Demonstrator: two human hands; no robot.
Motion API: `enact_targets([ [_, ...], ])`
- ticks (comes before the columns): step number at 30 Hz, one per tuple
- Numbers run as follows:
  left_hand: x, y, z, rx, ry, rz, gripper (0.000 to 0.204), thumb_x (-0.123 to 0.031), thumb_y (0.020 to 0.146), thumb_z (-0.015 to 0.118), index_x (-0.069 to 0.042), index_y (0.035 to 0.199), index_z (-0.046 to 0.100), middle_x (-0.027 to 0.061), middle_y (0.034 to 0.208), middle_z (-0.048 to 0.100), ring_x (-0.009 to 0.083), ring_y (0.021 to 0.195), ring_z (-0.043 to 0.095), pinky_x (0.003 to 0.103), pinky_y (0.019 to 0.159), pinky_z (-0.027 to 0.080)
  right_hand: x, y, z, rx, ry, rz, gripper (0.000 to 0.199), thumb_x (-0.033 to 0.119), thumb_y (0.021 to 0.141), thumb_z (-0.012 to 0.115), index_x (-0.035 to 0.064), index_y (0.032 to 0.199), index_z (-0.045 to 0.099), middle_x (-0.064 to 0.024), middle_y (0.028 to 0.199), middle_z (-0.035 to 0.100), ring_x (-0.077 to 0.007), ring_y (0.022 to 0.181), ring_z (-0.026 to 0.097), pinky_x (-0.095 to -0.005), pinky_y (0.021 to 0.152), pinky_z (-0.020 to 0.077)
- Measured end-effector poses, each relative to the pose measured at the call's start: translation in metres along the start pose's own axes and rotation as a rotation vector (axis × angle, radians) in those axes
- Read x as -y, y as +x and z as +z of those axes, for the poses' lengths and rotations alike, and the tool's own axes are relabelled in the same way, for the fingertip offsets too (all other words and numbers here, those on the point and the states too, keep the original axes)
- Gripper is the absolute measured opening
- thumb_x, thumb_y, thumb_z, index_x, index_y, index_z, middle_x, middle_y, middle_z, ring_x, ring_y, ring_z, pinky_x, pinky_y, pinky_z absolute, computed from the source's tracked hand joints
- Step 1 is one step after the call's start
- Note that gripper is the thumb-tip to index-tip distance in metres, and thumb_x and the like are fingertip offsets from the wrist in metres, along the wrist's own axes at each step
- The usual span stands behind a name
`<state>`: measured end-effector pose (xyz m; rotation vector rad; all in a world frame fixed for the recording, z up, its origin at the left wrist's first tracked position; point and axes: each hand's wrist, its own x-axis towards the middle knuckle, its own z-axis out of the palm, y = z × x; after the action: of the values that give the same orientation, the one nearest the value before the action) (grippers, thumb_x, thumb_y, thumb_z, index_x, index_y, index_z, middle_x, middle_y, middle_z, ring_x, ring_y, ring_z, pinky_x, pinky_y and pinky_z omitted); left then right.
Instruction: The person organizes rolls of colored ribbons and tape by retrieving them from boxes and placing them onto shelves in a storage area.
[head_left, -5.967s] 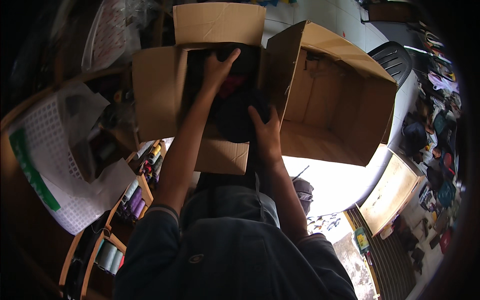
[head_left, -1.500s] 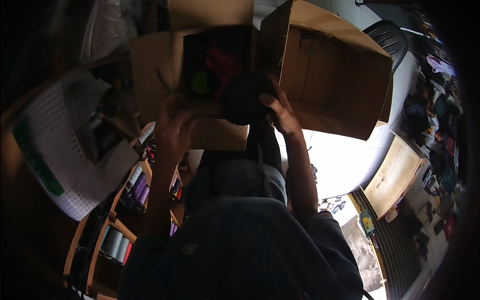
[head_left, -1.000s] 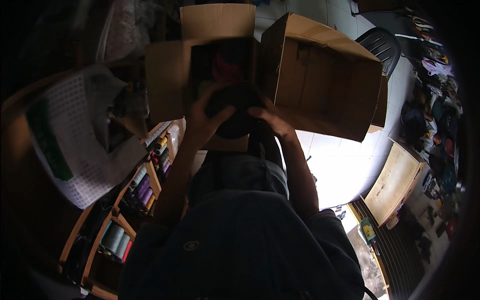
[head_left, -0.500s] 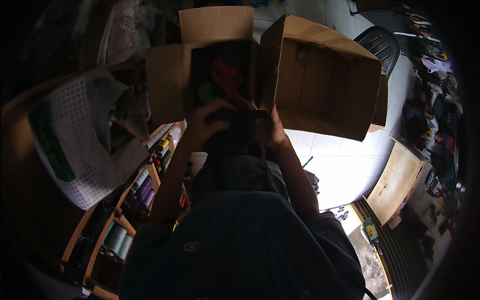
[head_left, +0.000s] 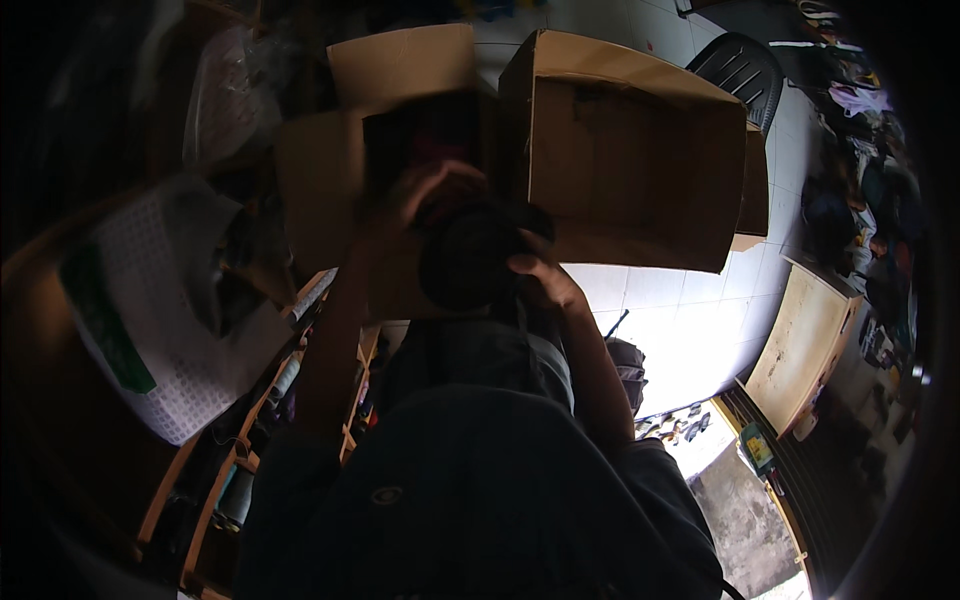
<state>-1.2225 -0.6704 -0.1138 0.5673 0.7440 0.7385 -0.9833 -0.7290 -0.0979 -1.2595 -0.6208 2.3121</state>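
In front of my body is a black rounded bundle (head_left: 470, 255), too dark to tell its kind. My right hand (head_left: 545, 275) is closed on its right side, with thumb and fingers bent against it. At its far edge my left hand (head_left: 430, 190) is curled, blurred and in shadow; what lies under its fingers is hidden. Both hands are at the near side of an open cardboard box (head_left: 400, 65) with raised flaps. Deep shade fills this box, and a dull red thing (head_left: 435, 150) shows faintly inside it.
A larger cardboard box (head_left: 630, 165) stands open on its right. At left are a white patterned bag (head_left: 190, 340) and wooden compartments (head_left: 200, 520) with thread spools. A black chair (head_left: 745, 75), a pale wooden panel (head_left: 800, 345) and piled clutter stand at right on the tiled floor.
The black bundle has come nearer my body and shows a rounder side. My left hand has shifted to its far edge; my right hand has moved slightly down. The whole view has shifted a little.
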Motion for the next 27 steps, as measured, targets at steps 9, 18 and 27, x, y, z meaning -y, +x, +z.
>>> enact_targets([
  [9,0.081,0.132,-0.118,-0.891,1.154,-0.205,0.085,-0.053,0.072,0.073,0.005,0.128,0.046,0.0254,0.128,0.052,0.0352,0.122,0.049,0.041,0.100,0.041,-0.040,-0.002,-0.022,-0.081,0.185,-0.041,0.071,0.030,0.076,0.066,0.0028,0.136,0.040,-0.0129,0.128,0.048,-0.0264,0.119,0.046,-0.0367,0.099,0.0385],
  [18,0.118,0.129,-0.150,-0.910,0.672,0.275,0.103,-0.047,0.066,0.081,0.008,0.136,0.029,0.0247,0.134,0.044,0.0321,0.125,0.044,0.038,0.104,0.036,-0.029,0.006,-0.008,-0.031,0.397,-0.096,0.060,0.025,0.080,0.062,0.0052,0.132,0.040,-0.0099,0.117,0.052,-0.0230,0.109,0.052,-0.0367,0.092,0.0444],
  [27,-0.002,-0.054,-0.023,-0.649,0.596,0.134,0.053,-0.035,0.086,0.062,-0.006,0.129,0.050,0.0143,0.127,0.053,0.0240,0.117,0.051,0.035,0.098,0.040,-0.039,0.020,-0.001,-0.306,0.219,-0.075,0.073,0.020,0.080,0.072,0.0002,0.138,0.032,-0.0114,0.123,0.051,-0.0207,0.112,0.052,-0.0338,0.096,0.0425],
])
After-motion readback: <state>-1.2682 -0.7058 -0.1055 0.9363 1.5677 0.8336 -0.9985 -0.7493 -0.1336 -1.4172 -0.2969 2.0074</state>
